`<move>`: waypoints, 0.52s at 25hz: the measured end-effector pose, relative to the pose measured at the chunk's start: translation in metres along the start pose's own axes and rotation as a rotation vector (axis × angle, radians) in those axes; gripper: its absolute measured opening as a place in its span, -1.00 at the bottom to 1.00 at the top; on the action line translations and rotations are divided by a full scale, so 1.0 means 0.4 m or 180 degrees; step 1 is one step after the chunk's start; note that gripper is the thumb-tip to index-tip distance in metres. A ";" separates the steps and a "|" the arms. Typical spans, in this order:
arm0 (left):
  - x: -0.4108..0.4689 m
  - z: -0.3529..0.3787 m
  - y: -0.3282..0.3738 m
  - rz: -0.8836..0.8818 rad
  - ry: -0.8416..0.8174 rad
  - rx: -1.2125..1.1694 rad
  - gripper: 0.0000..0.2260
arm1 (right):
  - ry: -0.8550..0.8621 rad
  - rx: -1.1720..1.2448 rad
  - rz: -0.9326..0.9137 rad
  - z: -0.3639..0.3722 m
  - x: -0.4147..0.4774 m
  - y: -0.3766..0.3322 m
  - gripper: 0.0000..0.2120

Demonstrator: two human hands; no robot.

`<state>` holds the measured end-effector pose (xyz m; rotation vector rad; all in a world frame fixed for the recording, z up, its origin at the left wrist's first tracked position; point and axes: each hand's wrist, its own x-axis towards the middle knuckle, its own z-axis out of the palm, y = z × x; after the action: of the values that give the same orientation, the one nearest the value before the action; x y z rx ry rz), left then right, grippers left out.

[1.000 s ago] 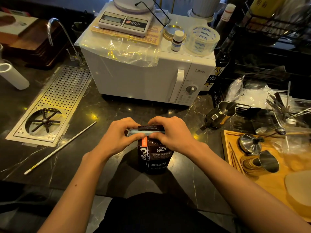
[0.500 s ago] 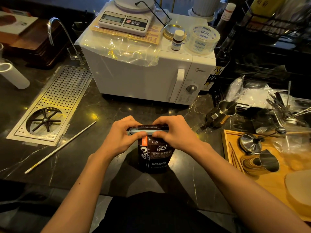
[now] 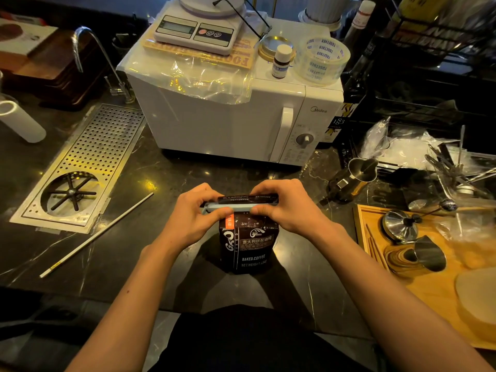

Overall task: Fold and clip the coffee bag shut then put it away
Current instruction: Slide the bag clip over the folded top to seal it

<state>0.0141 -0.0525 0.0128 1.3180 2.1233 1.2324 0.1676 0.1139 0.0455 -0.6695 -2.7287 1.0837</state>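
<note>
Both our hands, left hand (image 3: 197,216) and right hand (image 3: 290,208), pinch the pale clip (image 3: 236,207) closed along the folded top of the coffee bag (image 3: 248,242), standing upright at centre frame on the dark counter (image 3: 166,181), holding the fold flat.

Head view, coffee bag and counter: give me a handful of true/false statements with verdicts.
1. The coffee bag stands upright on the dark counter. True.
2. Only the left hand touches the bag's top. False: the right hand grips the top as well, both pinching the light blue clip along the folded edge.
3. A kitchen scale sits on top of the white microwave. True.
4. The roll of clear tape lies on the wooden tray. False: it sits on the microwave, beside a small bottle.
5. The long white stick lies left of the bag. True.
</note>
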 end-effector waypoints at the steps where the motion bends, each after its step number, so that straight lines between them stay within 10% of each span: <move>1: 0.001 -0.001 -0.002 -0.0004 -0.0001 0.0007 -0.86 | 0.0000 0.0037 -0.0016 0.002 -0.001 0.003 -0.73; 13: -0.003 0.015 -0.024 -0.0528 0.0212 -0.0745 -0.83 | 0.0922 0.0971 0.0443 0.040 -0.061 0.066 -0.76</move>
<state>0.0136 -0.0524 0.0013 0.9950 2.0127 1.4201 0.1944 0.1100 0.0168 -0.8950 -2.2424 1.2836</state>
